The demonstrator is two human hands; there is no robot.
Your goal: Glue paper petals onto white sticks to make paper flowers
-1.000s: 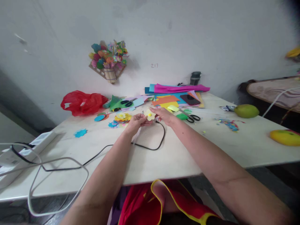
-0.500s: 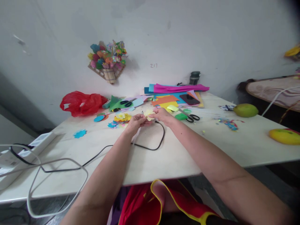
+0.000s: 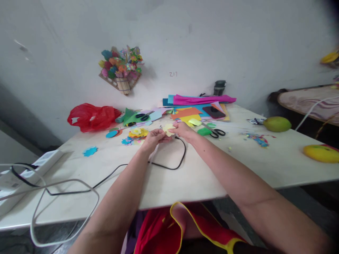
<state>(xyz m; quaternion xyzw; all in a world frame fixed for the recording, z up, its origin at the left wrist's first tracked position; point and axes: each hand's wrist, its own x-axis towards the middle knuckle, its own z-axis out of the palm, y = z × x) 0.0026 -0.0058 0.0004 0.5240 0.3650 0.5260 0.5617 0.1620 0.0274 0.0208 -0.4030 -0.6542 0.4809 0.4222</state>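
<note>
A pale yellow paper flower (image 3: 168,129) is held between my two hands above the middle of the table. My left hand (image 3: 155,138) pinches its left side, fingers curled, and my right hand (image 3: 183,130) grips its right edge between thumb and fingers. Just left of my left hand lies a pile of yellow paper flowers (image 3: 138,132), with small blue flower shapes (image 3: 127,141) beside it. Black-handled scissors (image 3: 217,133) rest to the right of my right hand. A black cable (image 3: 182,160) curves below both hands.
On the white table (image 3: 185,187) are a red plastic bag (image 3: 92,117), a blue paper flower (image 3: 90,151), coloured sheets (image 3: 188,114), a phone (image 3: 214,112), a green mango (image 3: 277,124) and a yellow mango (image 3: 321,153). A power strip (image 3: 47,158) with looping white cable lies at the left.
The pale yellow flower between my hands is turned slightly and shows more of its face. My hands and arms have hardly moved.
</note>
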